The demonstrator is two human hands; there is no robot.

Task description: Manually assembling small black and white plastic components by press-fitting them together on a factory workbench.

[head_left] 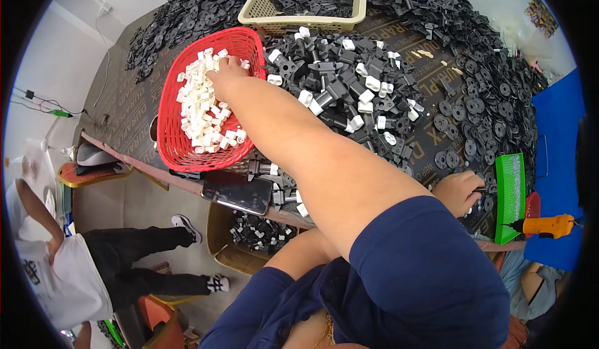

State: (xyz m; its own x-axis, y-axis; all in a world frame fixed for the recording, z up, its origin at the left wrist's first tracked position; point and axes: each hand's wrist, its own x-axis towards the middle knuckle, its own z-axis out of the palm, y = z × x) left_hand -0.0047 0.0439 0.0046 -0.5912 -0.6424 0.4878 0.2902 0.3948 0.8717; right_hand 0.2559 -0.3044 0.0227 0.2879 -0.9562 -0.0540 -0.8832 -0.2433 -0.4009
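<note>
Right hand (228, 71) is down in the red basket (171, 152), knuckles up, fingers curled into the white plastic pieces (199, 109). The tips are buried, so I cannot tell whether they pinch one or only rake. Most of the white pieces lie on the near side of the fingers, and a few are loose at the rim just past them.

The left hand (458, 190), as far as I can judge, comes out from under the right arm. It is loosely closed on the black discs (493, 130), and what it grips, if anything, is hidden.

Risks, as I judge them:
- The basket's near edge hangs over the table (125, 112) edge. A downward press from the fingers could tip it.
- The phone (237, 192) lies at that same edge, below the wrist. A forearm drag could knock it off into the open box (256, 233) underneath.
- The arms are crossed, so each blocks the other.

Around:
- The heap of black-and-white parts (340, 93) sits just right of the fingers, against the basket wall and under the forearm.
- A beige basket (299, 18) of black parts sits beyond the fingertips.
- A green tray (510, 193) is just right of the left fingers, with an orange tool (546, 225) nearer than it.
- A seated person (93, 268) is well off to the left on the floor.
</note>
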